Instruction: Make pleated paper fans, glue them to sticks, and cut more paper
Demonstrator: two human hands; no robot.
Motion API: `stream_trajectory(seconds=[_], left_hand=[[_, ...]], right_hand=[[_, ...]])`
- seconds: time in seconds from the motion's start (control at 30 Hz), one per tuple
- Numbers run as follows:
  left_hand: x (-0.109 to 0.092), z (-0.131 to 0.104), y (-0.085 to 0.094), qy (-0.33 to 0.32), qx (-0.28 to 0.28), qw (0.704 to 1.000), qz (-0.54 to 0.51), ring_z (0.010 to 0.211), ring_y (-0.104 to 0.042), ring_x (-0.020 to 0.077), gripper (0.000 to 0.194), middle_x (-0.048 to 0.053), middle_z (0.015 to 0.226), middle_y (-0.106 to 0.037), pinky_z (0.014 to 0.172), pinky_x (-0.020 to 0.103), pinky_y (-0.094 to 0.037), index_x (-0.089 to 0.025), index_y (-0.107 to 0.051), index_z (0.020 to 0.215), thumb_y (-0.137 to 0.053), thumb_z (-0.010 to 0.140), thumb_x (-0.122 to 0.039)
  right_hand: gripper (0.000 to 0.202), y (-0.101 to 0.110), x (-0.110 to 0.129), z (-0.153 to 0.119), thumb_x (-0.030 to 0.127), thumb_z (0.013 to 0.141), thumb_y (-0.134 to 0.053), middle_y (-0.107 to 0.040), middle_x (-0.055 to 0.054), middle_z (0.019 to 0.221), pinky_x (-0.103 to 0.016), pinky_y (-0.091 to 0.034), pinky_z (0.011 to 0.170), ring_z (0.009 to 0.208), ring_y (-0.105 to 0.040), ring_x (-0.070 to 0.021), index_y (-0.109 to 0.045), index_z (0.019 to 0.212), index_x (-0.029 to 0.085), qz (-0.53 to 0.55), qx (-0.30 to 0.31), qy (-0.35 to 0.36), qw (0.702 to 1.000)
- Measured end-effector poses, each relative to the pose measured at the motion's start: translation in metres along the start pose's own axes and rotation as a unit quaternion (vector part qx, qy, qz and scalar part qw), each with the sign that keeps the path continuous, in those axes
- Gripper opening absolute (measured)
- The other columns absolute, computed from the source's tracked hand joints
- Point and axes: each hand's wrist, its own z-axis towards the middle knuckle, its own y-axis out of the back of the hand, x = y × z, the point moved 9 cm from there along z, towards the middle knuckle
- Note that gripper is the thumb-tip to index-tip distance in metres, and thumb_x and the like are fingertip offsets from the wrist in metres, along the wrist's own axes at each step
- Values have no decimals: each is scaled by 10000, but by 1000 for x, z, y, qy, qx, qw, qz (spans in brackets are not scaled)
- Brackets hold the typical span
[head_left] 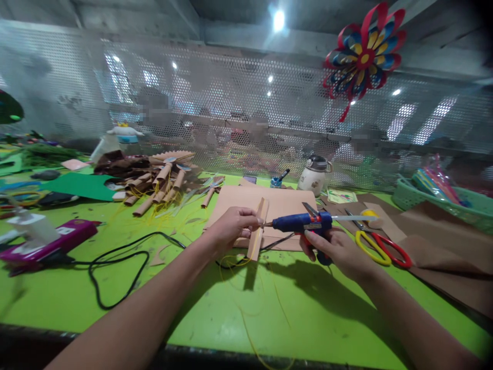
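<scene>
My left hand point(238, 225) pinches a narrow brown paper strip point(256, 244), held tilted above the green table. Wrapped round the handle of a blue glue gun point(296, 223) is my right hand point(331, 247). The gun's nozzle points left and meets the strip beside my left fingertips; whether it touches is too small to tell. A white glue stick point(350, 218) sticks out of the gun's back. Thin yellow string point(246, 313) hangs from the strip and trails over the table. Brown paper sheets point(227, 203) lie behind the strip.
Scissors with yellow and red handles point(391, 252) lie at the right, near brown paper point(450, 236) and a green basket point(408, 198). Rolled brown paper pieces point(164, 177) are piled back left. A black cord point(148, 252) curls by a purple power strip point(57, 241). A white jar point(314, 177) stands behind.
</scene>
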Motion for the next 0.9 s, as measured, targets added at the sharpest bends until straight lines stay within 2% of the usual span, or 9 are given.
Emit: stream_trajectory(seconds=[0.2,0.43,0.6,0.77,0.9], left_hand=[[0,-2,-1,6,6,1000,16,562,-434,73,169,-2,614,-528,494,176,-299,-117,-647,614,-741,590,-256],[-3,-3,1,9,8,1000,13,530,-407,61,167,-19,598,-512,479,182,-291,-117,-626,616,-745,585,-230],[-2,-2,2,9,5,1000,22,545,-418,61,171,-12,611,-528,494,181,-289,-112,-632,631,-745,589,-234],[-1,-3,0,13,12,999,29,546,-403,57,154,-18,603,-520,490,183,-257,-109,-641,627,-734,594,-227],[0,-3,-1,13,18,999,32,584,-446,72,140,-7,627,-546,537,189,-302,-113,-662,645,-725,595,-228]], right_hand=[[429,-3,-7,-2,535,925,-495,-575,-32,680,-270,-446,603,615,-540,-132,-587,752,153,20,26,-16,999],[462,-14,-10,-6,533,902,-544,-588,-42,648,-242,-418,557,576,-528,-110,-607,692,127,66,108,-37,991],[430,-6,-13,-4,525,893,-563,-594,-43,663,-239,-404,528,572,-535,-113,-623,764,119,117,63,-31,991],[432,-1,-13,-1,529,896,-557,-600,-52,694,-254,-421,553,593,-543,-120,-630,795,115,101,22,-28,994],[433,-1,-9,0,537,893,-554,-592,-46,684,-266,-426,563,587,-541,-122,-622,790,122,93,9,-16,995]])
